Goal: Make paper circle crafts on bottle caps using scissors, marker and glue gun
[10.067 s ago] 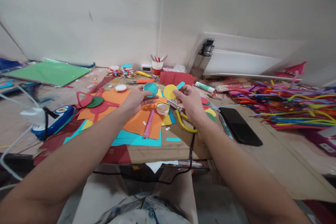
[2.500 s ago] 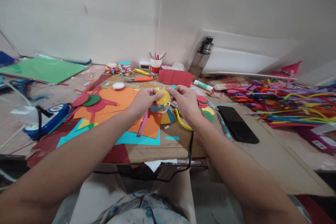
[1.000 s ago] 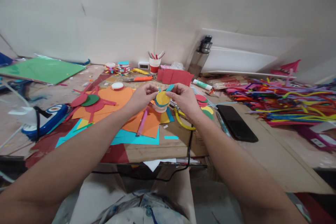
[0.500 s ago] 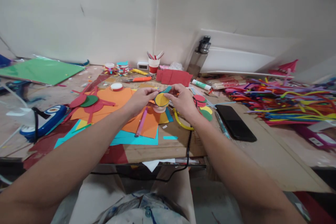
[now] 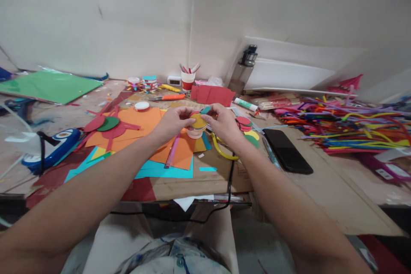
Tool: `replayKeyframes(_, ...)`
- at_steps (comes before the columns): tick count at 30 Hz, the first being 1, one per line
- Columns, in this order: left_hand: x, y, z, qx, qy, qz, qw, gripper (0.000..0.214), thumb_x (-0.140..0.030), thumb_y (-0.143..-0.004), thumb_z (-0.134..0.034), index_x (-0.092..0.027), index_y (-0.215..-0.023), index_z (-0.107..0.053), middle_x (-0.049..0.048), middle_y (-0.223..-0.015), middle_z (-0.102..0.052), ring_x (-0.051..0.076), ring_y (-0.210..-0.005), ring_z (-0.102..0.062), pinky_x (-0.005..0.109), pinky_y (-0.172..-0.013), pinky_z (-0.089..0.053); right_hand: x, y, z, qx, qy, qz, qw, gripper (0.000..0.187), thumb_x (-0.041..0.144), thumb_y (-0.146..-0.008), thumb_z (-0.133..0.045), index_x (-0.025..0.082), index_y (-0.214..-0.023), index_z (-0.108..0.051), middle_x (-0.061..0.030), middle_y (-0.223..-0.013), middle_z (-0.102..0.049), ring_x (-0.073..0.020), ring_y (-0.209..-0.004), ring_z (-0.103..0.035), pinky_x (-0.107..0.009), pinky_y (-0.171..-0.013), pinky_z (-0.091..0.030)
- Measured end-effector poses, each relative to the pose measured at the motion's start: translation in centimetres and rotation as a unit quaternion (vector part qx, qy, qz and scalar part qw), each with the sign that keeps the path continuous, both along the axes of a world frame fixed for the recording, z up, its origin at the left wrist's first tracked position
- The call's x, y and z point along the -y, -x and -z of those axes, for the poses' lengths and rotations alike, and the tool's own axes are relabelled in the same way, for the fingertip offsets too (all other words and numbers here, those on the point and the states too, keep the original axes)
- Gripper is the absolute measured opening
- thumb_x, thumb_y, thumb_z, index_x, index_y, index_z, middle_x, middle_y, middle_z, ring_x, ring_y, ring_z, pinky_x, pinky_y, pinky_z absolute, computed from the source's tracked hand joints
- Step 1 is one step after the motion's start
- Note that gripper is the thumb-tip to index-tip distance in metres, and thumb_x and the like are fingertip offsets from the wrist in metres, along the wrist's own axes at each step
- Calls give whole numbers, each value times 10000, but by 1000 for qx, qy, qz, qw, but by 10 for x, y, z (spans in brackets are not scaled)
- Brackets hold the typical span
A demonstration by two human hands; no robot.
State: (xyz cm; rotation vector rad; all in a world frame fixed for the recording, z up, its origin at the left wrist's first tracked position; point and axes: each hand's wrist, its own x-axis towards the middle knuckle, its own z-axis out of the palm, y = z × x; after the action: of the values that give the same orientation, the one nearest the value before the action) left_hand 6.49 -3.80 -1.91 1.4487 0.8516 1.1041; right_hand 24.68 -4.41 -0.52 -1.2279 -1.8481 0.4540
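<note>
Between my hands is a yellow paper disc (image 5: pixel 199 123), with a small teal paper piece (image 5: pixel 205 110) at its far edge. My left hand (image 5: pixel 173 123) is closed, thumb and fingers pinching the disc's left side. My right hand (image 5: pixel 223 123) is closed on the right side, its thumb on the disc near the teal piece. Below the disc shows a pale round piece (image 5: pixel 194 134); whether they are joined I cannot tell. A purple tube (image 5: pixel 173 150) lies on orange paper (image 5: pixel 180 158) beneath my left hand. My right wrist is above a yellow curved strip (image 5: pixel 221 150).
A black phone (image 5: pixel 287 150) lies right of my right forearm, near several paper circles (image 5: pixel 251 138). Pipe cleaners (image 5: pixel 349 124) are heaped at the far right. A bottle (image 5: pixel 242 68) and a pen cup (image 5: pixel 188 80) stand at the back. A black cable (image 5: pixel 230 180) hangs over the edge.
The yellow disc has tipped flatter, and a bit of red now shows at its upper left edge. Both hands stay in nearly the same place, with small finger shifts.
</note>
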Motion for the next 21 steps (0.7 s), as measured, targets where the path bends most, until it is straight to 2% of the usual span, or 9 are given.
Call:
replayKeyframes(6, 2, -2, -2, -34, -68, -52, 996, 276, -325, -690, -757, -151, -887, -670, 26, -831, -695, 137, -749, -629, 283, -710, -539, 4, 3, -2, 47, -83, 1, 995, 127, 257, -805, -703, 208, -771, -591, -40, -863, -582, -186, -823, -544, -333, -743, -441)
replayKeyframes(10, 2, 0, -3, -28, -59, -28, 997, 342, -409, -717, -762, -148, -924, -685, 36, -883, -702, 132, -755, -629, 279, -708, -545, 5, 3, -3, 42, -93, 9, 995, 64, 217, -819, -683, 207, -781, -632, -60, -922, -601, -204, -888, -556, -352, -782, -450)
replayKeyframes(15, -4, 6, -3, 0, -17, -2, 1000, 343, -422, -697, -791, -152, -889, -701, 17, -821, -682, 93, -609, -574, 249, -587, -511, 5, 0, -4, -8, -39, -16, 999, 88, 177, -742, -722, 206, -774, -646, -32, -880, -616, -185, -849, -578, -334, -777, -452)
replayKeyframes(18, -9, 10, -2, 24, 6, 0, 1000, 330, -409, -669, -810, -150, -836, -692, 16, -772, -667, 80, -562, -536, 232, -529, -465, 3, -1, -3, -80, 21, -39, 996, 159, 310, -718, -760, 209, -772, -650, -13, -850, -637, -163, -772, -582, -329, -752, -458)
replayKeyframes(21, -14, 14, 1, 59, 25, -2, 998, 347, -422, -654, -814, -148, -815, -675, 25, -758, -661, 94, -594, -557, 220, -508, -431, 0, -1, -2, -221, 112, -65, 967, 335, 464, -644, -792, 208, -779, -623, 5, -800, -642, -151, -725, -587, -320, -718, -474)
